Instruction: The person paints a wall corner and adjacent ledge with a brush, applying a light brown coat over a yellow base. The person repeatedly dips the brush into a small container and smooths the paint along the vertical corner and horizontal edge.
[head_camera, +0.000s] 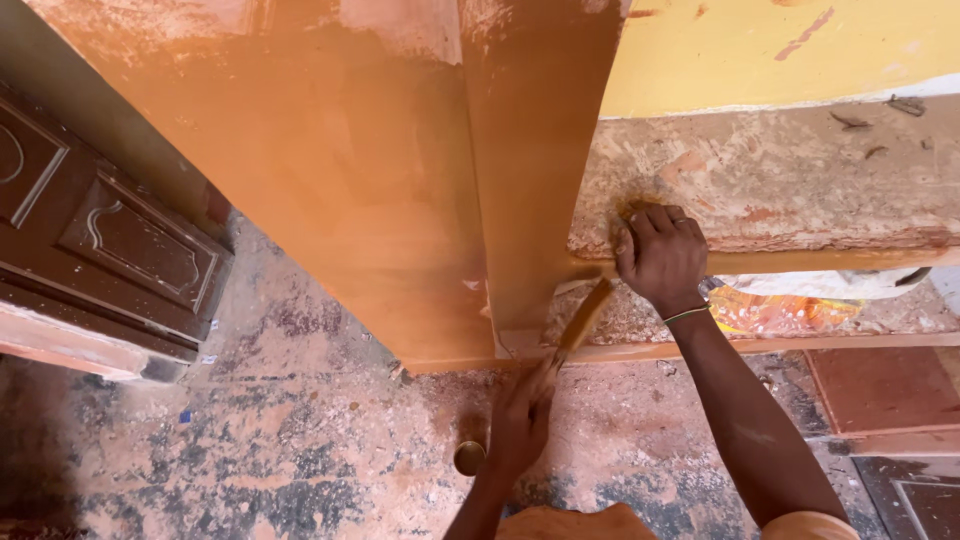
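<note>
My left hand (522, 415) grips the handle of a paintbrush (583, 318), whose bristles touch the base of an orange-painted pillar (530, 150) near the floor. My right hand (660, 255), with a thin green band on its wrist, rests fingers-down on the edge of a rough, scraped ledge (800, 180) to the right of the pillar. A small round tin (468, 457) stands on the floor just left of my left wrist.
A dark brown carved door panel (110, 235) leans at the left. The floor (300, 440) is dusty and paint-stained. Yellow wall (780, 50) rises above the ledge. An orange-yellow bag (770, 312) lies under the ledge, with a red slab (880, 390) at the lower right.
</note>
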